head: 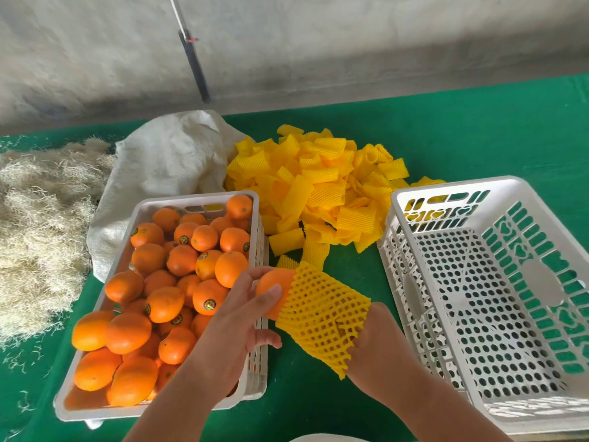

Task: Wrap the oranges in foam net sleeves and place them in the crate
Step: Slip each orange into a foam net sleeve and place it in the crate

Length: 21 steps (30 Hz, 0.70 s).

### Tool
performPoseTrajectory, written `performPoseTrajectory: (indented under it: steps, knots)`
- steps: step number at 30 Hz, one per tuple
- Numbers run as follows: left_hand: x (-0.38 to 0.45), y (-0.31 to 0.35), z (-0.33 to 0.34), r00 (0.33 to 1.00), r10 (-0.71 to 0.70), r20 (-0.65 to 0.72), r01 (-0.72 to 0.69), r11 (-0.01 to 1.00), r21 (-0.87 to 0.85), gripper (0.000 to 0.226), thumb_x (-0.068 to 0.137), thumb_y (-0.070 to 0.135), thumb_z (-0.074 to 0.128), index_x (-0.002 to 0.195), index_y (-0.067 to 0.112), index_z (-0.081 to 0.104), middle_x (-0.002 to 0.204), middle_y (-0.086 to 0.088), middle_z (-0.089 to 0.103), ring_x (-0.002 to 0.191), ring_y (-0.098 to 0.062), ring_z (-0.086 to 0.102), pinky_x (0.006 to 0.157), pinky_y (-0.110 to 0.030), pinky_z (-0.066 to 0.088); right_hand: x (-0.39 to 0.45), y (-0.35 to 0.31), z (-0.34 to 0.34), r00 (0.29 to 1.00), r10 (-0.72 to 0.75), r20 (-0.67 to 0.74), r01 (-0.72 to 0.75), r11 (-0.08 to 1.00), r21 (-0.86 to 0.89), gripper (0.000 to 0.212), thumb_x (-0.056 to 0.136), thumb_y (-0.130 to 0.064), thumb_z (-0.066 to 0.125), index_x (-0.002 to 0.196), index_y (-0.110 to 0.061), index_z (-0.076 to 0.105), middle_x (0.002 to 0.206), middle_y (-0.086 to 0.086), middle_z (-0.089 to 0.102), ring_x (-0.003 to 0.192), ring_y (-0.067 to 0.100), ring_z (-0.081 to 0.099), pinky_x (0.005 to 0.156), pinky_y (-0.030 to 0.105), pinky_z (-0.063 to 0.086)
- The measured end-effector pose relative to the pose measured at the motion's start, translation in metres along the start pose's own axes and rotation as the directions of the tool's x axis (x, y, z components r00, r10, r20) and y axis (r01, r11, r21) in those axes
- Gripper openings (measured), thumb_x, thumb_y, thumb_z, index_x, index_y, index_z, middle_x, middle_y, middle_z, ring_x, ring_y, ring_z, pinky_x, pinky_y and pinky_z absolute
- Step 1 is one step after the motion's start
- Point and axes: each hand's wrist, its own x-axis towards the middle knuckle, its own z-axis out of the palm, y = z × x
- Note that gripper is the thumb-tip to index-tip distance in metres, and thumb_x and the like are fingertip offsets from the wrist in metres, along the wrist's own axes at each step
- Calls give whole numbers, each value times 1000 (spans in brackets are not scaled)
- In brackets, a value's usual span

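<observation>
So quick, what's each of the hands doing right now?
Left hand: holding an orange, pushing it into the sleeve.
Right hand: fingers inside the yellow foam net sleeve, stretching it open.

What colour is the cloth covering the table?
The table cloth is green, seen in the head view.

Soft, even daylight is filling the scene, bright without glare. Faint shadows are lying under the crates and inside the right crate [497, 301] near its near wall. The wide lens is bowing the desk [446, 138] edge, and the far wall is looking slightly smeared.
</observation>
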Motion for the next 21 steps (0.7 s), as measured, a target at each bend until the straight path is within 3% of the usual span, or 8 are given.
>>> performPoseTrajectory:
  steps: [6,7,9,11,13,15,19,21]
  knots:
    - [-3,10,3,1000,0,30,-2,996,91,64,79,65,81,135,39,63,132,-2,69,116,-31,70,82,-41,62,-1,-5,-8,999,-11,42,15,995,-100,43,95,-16,50,64,-11,21,50,-10,20,45,9,23,44,14,17]
    - [-4,10,2,999,6,32,-9,995,103,64,80,63,80,136,38,62,133,-2,69,116,-31,70,81,-38,61,-3,-4,-8,999,-6,40,11,989,-145,44,97,-22,47,63,-15,20,50,-10,24,44,9,26,41,16,21]
    - [-5,11,1,999,24,48,-30,992,119,64,83,59,79,139,35,60,133,-3,68,115,-31,71,79,-35,60,-4,6,-9,988,132,-75,-147,957,-251,45,97,-18,53,64,-26,22,58,-17,33,47,1,31,40,17,35]
    - [-6,11,0,997,41,64,-49,990,131,68,82,62,81,140,34,60,132,-3,69,115,-31,71,79,-34,60,-3,5,-12,979,173,-106,-197,938,-286,41,92,-18,58,68,-28,26,63,-9,36,51,9,36,42,19,43]
    - [-7,11,-1,996,52,70,-62,987,150,73,78,68,81,140,36,60,132,-3,69,116,-31,71,80,-35,61,1,-5,-13,997,82,1,-80,971,-226,44,92,-22,50,64,-29,17,56,-12,24,48,11,27,39,23,25]
    - [-6,10,-2,995,60,74,-73,980,184,75,75,73,81,138,39,60,133,0,69,117,-29,71,82,-37,62,5,-2,-15,996,23,81,-3,973,-232,52,98,-15,52,62,-28,17,52,-8,30,48,11,35,46,19,20]
    - [-5,9,-1,997,74,25,-78,955,287,70,67,82,81,120,43,57,131,6,71,107,-27,75,79,-40,65,6,6,-14,997,34,72,-16,972,-233,54,103,-11,60,64,-34,31,58,-22,48,54,4,46,50,17,31]
    - [-4,8,-1,996,87,8,-85,943,323,71,62,85,81,113,41,56,127,5,73,101,-26,77,75,-36,64,1,14,-12,991,125,49,-114,975,-190,31,100,2,58,81,-22,59,81,-20,67,67,1,50,58,16,37]
